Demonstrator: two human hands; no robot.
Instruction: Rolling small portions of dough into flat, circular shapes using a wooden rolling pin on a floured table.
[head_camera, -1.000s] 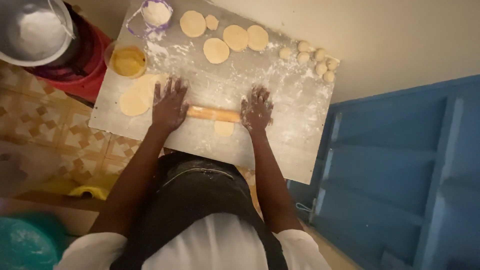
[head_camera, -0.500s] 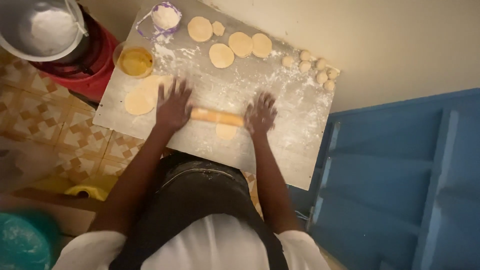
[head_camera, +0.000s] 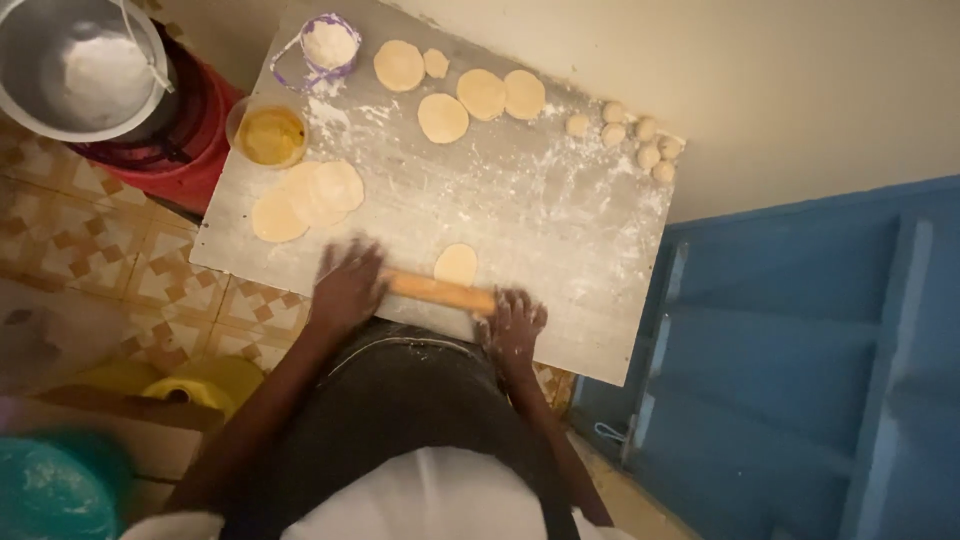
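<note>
Your left hand (head_camera: 348, 288) and right hand (head_camera: 514, 324) press flat, palms down and fingers spread, on the two ends of the wooden rolling pin (head_camera: 438, 291); neither grip is clenched around it. The pin lies across the near edge of the floured bench (head_camera: 560, 230), touching a small dough disc (head_camera: 456, 263). Rolled discs (head_camera: 305, 195) lie to your left.

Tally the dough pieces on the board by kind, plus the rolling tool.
Flat rolled discs, far group: 5
Flat discs, left stack: 3, overlapping, count unsure
Disc under the rolling pin: 1
Small dough balls: 6
Rolling pin, left hand and right hand on its ends: 1
Total: 16
</note>
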